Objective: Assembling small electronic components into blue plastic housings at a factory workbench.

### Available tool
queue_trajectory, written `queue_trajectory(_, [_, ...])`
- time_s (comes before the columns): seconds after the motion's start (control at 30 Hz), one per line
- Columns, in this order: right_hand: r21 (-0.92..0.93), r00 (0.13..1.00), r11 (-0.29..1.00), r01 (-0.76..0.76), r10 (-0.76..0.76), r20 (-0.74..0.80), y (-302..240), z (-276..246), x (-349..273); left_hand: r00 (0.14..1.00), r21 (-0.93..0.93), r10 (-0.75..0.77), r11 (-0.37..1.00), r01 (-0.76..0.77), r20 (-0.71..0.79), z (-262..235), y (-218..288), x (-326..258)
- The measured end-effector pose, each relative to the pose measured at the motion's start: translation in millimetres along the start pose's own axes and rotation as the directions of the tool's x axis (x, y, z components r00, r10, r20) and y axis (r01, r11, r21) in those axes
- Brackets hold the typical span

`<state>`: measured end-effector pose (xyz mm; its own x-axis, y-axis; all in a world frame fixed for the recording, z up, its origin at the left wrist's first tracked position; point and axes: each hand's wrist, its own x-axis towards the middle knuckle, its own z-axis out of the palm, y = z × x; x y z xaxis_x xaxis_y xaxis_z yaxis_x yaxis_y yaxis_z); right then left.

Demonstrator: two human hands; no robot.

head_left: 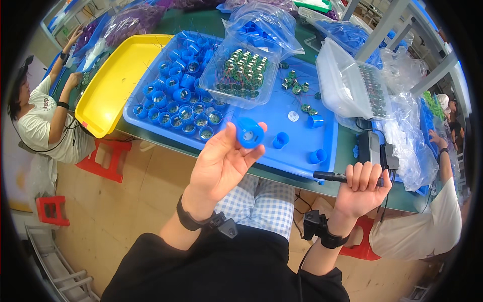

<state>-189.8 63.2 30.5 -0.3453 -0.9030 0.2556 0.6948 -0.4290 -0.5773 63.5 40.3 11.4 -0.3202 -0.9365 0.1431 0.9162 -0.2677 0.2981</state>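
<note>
Raised over the near edge of the table, my left hand (221,156) grips a small blue plastic cup (255,137) between thumb and fingers. A pale round face with small dark marks shows on the cup. My right hand (363,189) is closed in a fist around a black stick-shaped tool (329,176), whose blunt end points left. I cannot make out its exact kind. Between the hands, two blue cups (280,140) (317,156) stand on the blue tray (251,151). Another cup (315,121) lies behind them near loose green circuit boards (297,88) and a white disc (293,116).
Many blue cups with boards inside crowd a tray (132,118) at left. A clear box (236,103) of circuit boards overlaps both trays. Beyond are a yellow tray (100,95), a white tub (337,75) and plastic bags (261,22). Co-workers sit left (55,113) and right (422,221).
</note>
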Motion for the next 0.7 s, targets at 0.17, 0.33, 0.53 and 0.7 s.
queue_trajectory(0.17, [-0.03,0.999,0.999,-0.039,0.038,-0.029,9.9,4.8,-0.4,0.999,-0.152,-0.013,0.988,0.02,0.049,6.0,5.6,0.0])
queue_trajectory(0.33, [-0.057,0.998,0.997,-0.058,0.057,-0.013,17.2,9.9,-1.3,1.0,-0.072,0.0,0.997,0.002,0.028,12.9,2.3,-5.4])
queue_trajectory(0.53, [-0.119,0.999,0.992,-0.045,0.048,0.02,20.0,11.5,-3.6,0.998,0.016,0.051,0.999,-0.05,-0.026,13.9,-2.3,-10.0])
queue_trajectory(0.7, [-0.247,0.991,0.968,-0.053,0.082,0.107,20.4,21.4,-9.3,0.993,0.163,0.05,0.984,-0.067,0.11,14.0,-5.3,-12.8])
